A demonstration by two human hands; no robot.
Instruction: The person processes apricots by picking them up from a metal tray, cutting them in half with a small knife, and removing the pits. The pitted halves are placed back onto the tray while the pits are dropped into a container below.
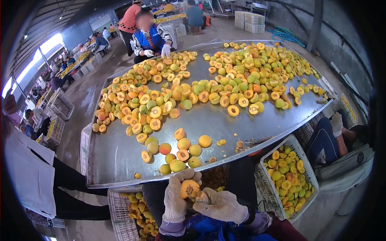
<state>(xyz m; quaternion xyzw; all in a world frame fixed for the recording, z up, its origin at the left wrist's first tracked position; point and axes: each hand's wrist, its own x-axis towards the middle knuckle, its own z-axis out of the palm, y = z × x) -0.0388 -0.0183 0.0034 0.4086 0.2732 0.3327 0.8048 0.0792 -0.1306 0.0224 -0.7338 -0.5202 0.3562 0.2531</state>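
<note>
Below the near edge of the metal table, my left hand (175,201), in a knitted work glove, closes around a yellow peach half (189,188), its cut face upward. My right hand (224,205), gloved too, is beside it with the fingers drawn together at the fruit's right side. Anything pinched in those fingers is too small or hidden to make out. Just beyond both hands, several peaches (177,165), whole-looking and halved, lie on the table.
A large heap of peach halves (241,84) covers the far part of the steel table (120,160). Fruit-filled crates stand right (311,172) and left (116,201) of my legs. A gloved co-worker (150,38) sits across the table; other people are at both sides.
</note>
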